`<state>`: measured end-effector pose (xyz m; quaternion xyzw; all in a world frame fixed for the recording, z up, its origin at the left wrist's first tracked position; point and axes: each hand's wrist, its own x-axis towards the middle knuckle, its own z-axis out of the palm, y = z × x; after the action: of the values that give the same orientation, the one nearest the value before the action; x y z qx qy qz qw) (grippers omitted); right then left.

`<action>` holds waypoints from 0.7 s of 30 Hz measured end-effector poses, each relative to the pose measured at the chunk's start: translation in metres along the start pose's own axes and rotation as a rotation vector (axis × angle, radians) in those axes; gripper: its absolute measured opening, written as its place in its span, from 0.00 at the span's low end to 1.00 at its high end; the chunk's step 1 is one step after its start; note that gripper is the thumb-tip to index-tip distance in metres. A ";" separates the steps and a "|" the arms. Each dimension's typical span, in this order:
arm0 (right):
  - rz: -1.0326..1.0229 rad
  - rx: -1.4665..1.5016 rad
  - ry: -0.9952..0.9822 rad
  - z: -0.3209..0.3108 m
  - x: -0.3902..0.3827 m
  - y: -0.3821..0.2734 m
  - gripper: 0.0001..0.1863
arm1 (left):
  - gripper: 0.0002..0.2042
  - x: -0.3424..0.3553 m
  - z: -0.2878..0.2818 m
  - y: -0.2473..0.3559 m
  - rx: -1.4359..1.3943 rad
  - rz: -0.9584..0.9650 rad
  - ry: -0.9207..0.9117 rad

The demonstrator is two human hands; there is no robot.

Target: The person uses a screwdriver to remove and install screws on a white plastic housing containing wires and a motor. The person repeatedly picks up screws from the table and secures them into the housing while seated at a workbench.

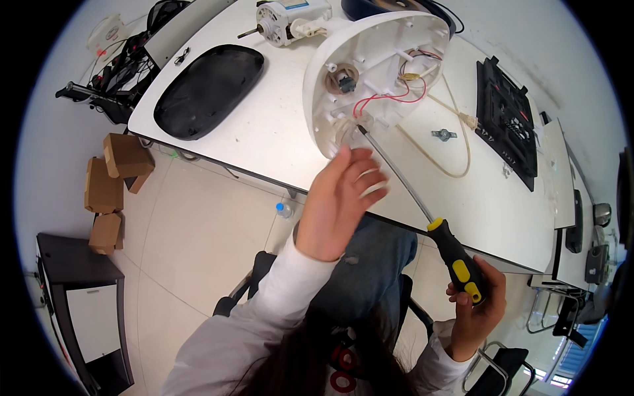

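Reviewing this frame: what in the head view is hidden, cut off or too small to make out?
- Screwdriver tip: too small to tell what it sits in inside the white housing.
- Lower edge of the housing: covered by the left hand.
- Screwdriver handle end: wrapped by the right hand.
- Small metal part on the table: too small to identify.
- Dark blue object at the top: cut off by the frame edge.

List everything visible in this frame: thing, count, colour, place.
white housing: 1, white, wires inside, tilted at table edge
screwdriver: 1, yellow-black handle, tip in the housing
black cover: 1, black, table left
motor: 1, white, table top
black grille: 1, black, table right
table: 1, white
cardboard boxes: several, brown, floor left
left hand: steadies housing rim
right hand: grips screwdriver handle
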<state>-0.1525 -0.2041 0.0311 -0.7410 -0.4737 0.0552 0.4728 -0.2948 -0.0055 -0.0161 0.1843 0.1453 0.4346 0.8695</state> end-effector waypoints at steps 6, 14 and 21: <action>0.035 -0.043 -0.005 0.003 -0.001 0.001 0.33 | 0.26 0.006 -0.016 0.002 1.037 1.069 0.434; 0.149 -0.003 0.047 0.007 0.004 -0.029 0.31 | 0.23 0.047 -0.018 0.023 0.889 0.600 0.025; 0.018 -0.046 0.163 0.013 0.005 -0.035 0.33 | 0.22 0.042 -0.017 0.027 0.885 0.614 -0.012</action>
<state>-0.1793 -0.1880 0.0526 -0.7581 -0.4279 -0.0120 0.4920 -0.2960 0.0467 -0.0229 0.5697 0.2488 0.5650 0.5425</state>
